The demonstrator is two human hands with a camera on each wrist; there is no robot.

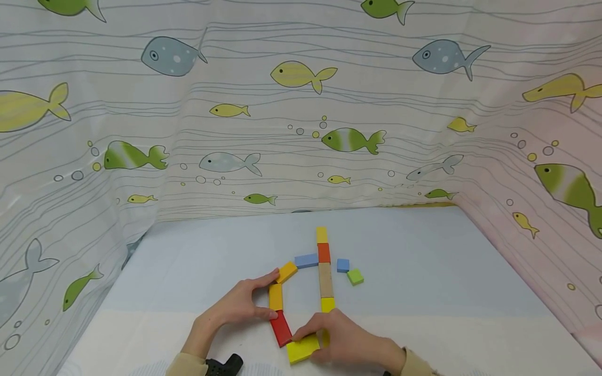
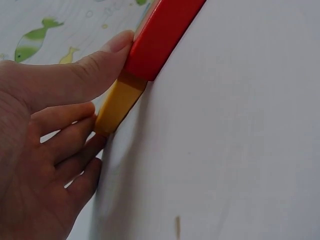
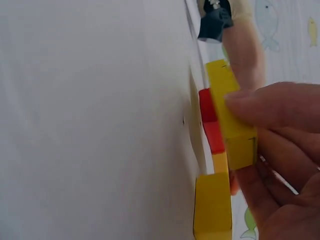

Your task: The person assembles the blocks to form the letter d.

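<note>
My right hand pinches a yellow block between thumb and fingers, at the near end of a ring of wooden blocks. In the right wrist view, that yellow block looks tilted and partly off the white surface. My left hand touches the ring's left side with fairly straight fingers. Its thumb rests at the end of a red block, and its index finger reaches an upper orange block. Between them lies another orange block. The right hand partly hides a yellow block in the straight column.
Up the column run a plain wood block, a red-orange block and a yellow block. A long blue block joins it from the left. Loose blue and green blocks lie right. Fish-patterned curtain surrounds the table.
</note>
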